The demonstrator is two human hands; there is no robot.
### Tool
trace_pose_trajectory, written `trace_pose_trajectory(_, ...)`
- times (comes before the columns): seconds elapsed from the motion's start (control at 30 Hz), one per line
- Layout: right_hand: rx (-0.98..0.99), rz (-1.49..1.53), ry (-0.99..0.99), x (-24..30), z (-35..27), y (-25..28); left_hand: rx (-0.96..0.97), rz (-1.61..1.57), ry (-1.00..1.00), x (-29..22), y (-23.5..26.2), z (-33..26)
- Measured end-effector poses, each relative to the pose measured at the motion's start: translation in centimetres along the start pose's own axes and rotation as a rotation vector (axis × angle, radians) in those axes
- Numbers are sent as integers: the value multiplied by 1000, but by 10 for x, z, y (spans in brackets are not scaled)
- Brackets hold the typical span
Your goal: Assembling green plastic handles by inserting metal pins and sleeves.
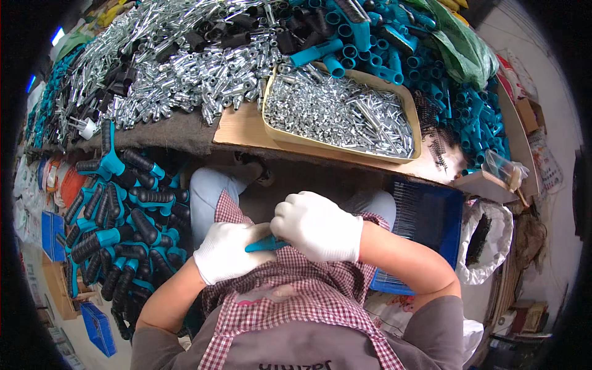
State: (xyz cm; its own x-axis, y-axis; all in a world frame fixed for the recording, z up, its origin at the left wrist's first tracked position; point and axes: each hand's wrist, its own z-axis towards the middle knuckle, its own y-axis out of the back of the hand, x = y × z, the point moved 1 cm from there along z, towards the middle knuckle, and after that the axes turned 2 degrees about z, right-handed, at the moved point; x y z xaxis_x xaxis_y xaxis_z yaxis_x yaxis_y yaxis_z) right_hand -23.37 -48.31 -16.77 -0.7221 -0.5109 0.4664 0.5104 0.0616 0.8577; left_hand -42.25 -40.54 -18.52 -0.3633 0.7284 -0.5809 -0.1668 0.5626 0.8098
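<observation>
Both my hands wear white gloves and meet above my lap, over a checked apron (290, 308). Between them is a teal plastic piece (261, 245) with a tapered end pointing left. My left hand (229, 251) is closed around it from the left and below. Closed into a fist, my right hand (317, 227) lies over the other end of the piece and hides it; whether a smaller part is also in this fist cannot be seen. To the left, nearest my left hand, is a heap of teal handles with black ribbed grips (132, 216).
Ahead, a workbench (237, 126) carries heaped silver metal fittings (185, 83), a cream tray (268, 123) of small metal parts, and teal tubular pieces (444, 92). Right of my legs are a blue bin (441, 222) with thin metal rods and a white sack (502, 240).
</observation>
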Motion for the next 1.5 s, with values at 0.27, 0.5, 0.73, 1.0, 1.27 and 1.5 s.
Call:
trace_pose_trajectory(0.27,225,278,-391,-9,4,3,-32,24,-74,-8,-5,-5)
trace_pose_trajectory(0.5,239,619,-479,-24,-8,13,-36,-13,-135,-12,-7,-9)
trace_pose_trajectory(0.73,-119,715,-600,-24,-44,18,-162,-7,-136,-4,0,-15)
trace_pose_trajectory(1.0,-371,818,-709,-13,-66,-16,-210,-115,-130,-10,5,-18)
trace_pose_trajectory(1.27,-588,1256,-510,-3,-56,-88,-224,-173,-174,-19,10,-12)
trace_pose_trajectory(1.5,-623,1490,-292,-21,-57,-114,-217,-182,-195,-18,6,-10)
